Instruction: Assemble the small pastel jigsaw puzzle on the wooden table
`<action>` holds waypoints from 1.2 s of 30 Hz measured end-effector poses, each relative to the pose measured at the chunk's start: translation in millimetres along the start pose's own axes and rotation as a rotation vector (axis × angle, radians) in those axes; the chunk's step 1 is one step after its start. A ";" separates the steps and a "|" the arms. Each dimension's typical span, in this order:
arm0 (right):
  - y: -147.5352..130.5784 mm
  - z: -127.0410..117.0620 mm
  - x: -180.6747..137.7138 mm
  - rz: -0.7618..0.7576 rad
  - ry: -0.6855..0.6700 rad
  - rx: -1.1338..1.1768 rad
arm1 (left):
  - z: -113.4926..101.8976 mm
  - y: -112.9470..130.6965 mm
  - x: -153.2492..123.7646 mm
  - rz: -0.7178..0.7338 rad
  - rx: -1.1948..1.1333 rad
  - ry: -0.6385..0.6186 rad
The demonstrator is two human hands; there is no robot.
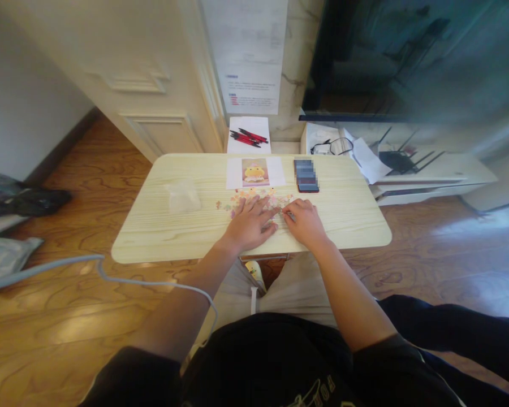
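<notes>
Pastel puzzle pieces lie scattered in the middle of a small light wooden table. My left hand rests flat on them with its fingers spread. My right hand is beside it, its fingers curled and pinched on a small piece at the edge of the pile. Behind the pile lies a reference picture of a yellow chick on a white sheet.
A dark phone lies right of the picture. A clear plastic bag sits on the table's left part. Red and black pens lie on paper behind the table. A grey cable crosses the wooden floor at left.
</notes>
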State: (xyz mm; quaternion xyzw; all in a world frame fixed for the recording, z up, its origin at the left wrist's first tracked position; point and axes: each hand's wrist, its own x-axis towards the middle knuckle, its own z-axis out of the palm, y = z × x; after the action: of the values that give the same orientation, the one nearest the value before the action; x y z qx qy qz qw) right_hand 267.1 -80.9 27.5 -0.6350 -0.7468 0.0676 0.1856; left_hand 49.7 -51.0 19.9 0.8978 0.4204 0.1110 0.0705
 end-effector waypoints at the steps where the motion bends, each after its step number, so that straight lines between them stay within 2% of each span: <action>1: 0.6 0.0 -0.3 -0.008 -0.006 0.006 | -1.1 0.7 0.4 0.009 -0.003 0.002; 16: 7.7 -0.3 0.0 -0.125 -0.053 0.070 | -1.1 -3.3 -1.5 0.011 -0.018 0.016; 36: 6.4 -3.9 2.9 -0.077 -0.047 0.221 | -0.1 -2.4 -0.8 0.020 -0.036 0.027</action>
State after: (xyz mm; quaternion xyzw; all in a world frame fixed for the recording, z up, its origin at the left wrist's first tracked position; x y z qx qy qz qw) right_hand 274.0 -77.5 29.4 -0.5799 -0.7628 0.1570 0.2393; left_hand 47.4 -50.0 19.4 0.8989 0.4103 0.1315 0.0796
